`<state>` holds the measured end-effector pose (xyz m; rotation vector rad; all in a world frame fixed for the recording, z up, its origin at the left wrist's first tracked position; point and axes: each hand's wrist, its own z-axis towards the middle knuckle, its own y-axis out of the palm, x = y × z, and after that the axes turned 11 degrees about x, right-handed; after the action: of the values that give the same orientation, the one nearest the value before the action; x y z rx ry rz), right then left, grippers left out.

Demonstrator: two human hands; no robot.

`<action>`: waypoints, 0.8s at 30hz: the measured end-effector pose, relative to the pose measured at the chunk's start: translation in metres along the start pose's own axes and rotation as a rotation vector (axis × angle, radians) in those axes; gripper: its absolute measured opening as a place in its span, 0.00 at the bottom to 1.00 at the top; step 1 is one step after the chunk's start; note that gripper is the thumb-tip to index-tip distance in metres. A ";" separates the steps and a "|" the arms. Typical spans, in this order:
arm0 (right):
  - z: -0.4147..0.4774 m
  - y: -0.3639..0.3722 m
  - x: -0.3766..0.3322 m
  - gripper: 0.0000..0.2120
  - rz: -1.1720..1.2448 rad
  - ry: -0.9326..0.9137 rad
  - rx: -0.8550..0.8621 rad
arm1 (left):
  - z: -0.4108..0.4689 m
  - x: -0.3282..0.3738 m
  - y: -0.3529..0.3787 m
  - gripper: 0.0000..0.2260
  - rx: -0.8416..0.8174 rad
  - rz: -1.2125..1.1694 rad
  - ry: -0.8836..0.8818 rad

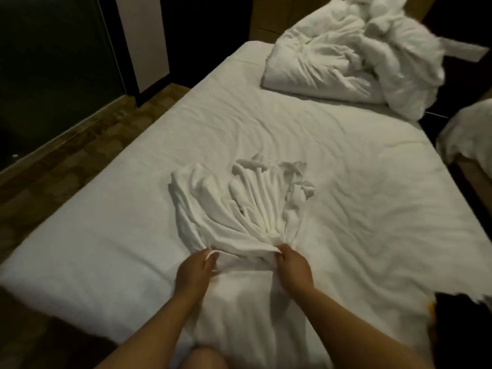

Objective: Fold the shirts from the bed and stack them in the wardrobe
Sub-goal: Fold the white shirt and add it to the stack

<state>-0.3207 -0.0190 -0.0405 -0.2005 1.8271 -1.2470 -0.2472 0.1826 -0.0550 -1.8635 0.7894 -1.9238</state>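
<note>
Mid-bed, near side: shirt [239,206], white on white sheet, bunched into long pleats fanning out toward far side. Gripped at near edge by left hand [195,270] and right hand [291,265], close together, fingers curled into cloth, each pinching a fold. Looks like hunting for hem or shoulder corners to shake flat before folding; narrow spacing probably why so gathered. Judged early: no fold made yet, nothing stacked. Likely next: spread hands apart, pull taut, lay flat on bed [106,249]. Far right: crumpled white pile [346,54], bedding or more shirts, can't tell. Wardrobe not clearly in view. Risk: snagging sheet along with shirt, same colour, hard to separate by eye.
</note>
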 end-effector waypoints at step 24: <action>-0.263 -0.142 -0.028 0.11 1.066 0.090 0.447 | -0.213 0.174 -0.077 0.15 -0.127 -0.178 0.352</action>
<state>-0.5448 0.1044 0.1175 0.9665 1.3154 -0.8217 -0.4610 0.1703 0.1339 -1.7379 0.8926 -2.4090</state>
